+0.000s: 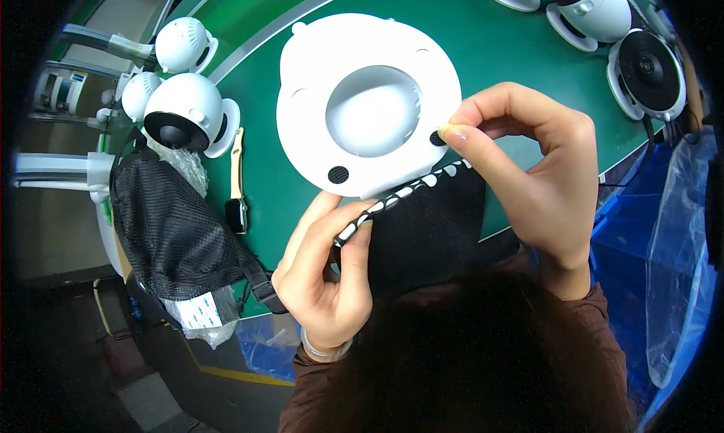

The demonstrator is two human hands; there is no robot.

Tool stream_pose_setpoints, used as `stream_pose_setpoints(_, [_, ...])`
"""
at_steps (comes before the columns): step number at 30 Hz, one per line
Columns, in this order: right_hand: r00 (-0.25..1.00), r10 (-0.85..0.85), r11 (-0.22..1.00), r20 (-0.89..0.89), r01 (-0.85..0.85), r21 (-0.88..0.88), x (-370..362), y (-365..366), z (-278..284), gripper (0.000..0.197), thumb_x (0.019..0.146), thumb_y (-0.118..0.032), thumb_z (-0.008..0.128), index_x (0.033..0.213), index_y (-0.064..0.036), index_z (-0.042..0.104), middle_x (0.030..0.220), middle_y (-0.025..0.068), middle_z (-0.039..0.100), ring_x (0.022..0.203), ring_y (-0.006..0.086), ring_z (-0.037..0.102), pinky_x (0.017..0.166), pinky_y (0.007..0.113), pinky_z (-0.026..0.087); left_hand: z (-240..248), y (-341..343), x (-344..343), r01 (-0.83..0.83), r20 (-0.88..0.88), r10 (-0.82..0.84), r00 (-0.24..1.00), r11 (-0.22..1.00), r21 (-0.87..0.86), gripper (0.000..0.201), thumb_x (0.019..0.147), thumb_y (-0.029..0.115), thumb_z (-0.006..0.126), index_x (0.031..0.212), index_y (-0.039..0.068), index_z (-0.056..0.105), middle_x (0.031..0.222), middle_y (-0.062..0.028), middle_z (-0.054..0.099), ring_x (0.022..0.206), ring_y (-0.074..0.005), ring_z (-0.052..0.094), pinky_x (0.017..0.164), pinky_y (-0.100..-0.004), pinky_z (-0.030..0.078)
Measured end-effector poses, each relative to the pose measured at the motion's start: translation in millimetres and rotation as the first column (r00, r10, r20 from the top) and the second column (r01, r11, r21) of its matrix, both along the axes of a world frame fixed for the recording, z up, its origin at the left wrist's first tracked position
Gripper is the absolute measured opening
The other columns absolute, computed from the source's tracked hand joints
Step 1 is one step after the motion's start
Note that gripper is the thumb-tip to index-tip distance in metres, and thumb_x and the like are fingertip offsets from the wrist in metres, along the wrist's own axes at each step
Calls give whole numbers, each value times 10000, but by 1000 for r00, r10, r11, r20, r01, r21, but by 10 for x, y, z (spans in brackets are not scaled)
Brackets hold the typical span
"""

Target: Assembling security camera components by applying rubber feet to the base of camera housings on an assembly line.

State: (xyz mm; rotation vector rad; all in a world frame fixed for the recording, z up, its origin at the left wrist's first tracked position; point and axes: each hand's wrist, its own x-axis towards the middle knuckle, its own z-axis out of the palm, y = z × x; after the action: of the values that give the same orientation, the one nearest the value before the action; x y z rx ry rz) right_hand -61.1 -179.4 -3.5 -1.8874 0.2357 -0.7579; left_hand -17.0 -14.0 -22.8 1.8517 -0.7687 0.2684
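Observation:
A white rounded plastic part (362,48) with a large round hollow in its middle lies on the green table. One black textured round pad (338,175) sits on its near left edge. At its near right edge, the thumb and forefinger of my right hand (547,162) pinch a second black round pad (436,138), which touches the white surface. My left hand (320,275) is closed on a narrow strip (407,190) with white rounded shapes along its black edge. A black sheet (430,233) lies below the strip; whether they are joined I cannot tell.
White round cameras (185,109) on stands are at the left, several more (647,71) at the far right. A watch (236,214) and a black mesh bag (177,222) lie left of my left hand. Blue bins with clear plastic (679,260) stand beyond the right table edge.

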Motion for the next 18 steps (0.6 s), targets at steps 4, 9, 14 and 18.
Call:
stream_pose_setpoints(4, [998,-34,993,52,39,-108,27,22,-35,94,689,-18,635,671,24,553,673,43,591,612,74,546,598,171,433,5,8,6,3,-9,-3,1000,1000,5,203,664,-97,569,853,-34,606,919,-216,582,846,-240,586,739,-261,429])
stream_pose_setpoints(9, [999,46,986,-12,-43,161,23,-74,-32,215,728,-3,606,884,11,458,755,103,616,671,88,581,586,161,439,23,25,-26,-34,-104,32,994,999,-16,173,679,-72,563,843,-41,605,957,-219,576,785,-203,583,683,-244,437])
stream_pose_setpoints(14, [984,114,966,139,-77,-248,-236,-97,0,173,738,1,547,906,37,538,881,134,601,813,193,582,716,282,447,20,200,-88,35,-34,-43,999,980,-194,115,774,4,472,843,-75,519,937,-278,554,809,-278,592,746,-315,453])
stream_pose_setpoints(18, [976,208,909,60,-170,-381,-258,108,-42,207,584,-54,674,786,-49,625,775,86,599,758,241,583,705,326,460,80,152,-148,145,-231,-251,940,907,-395,151,744,-24,502,877,-92,475,816,-236,596,779,-259,607,745,-300,460])
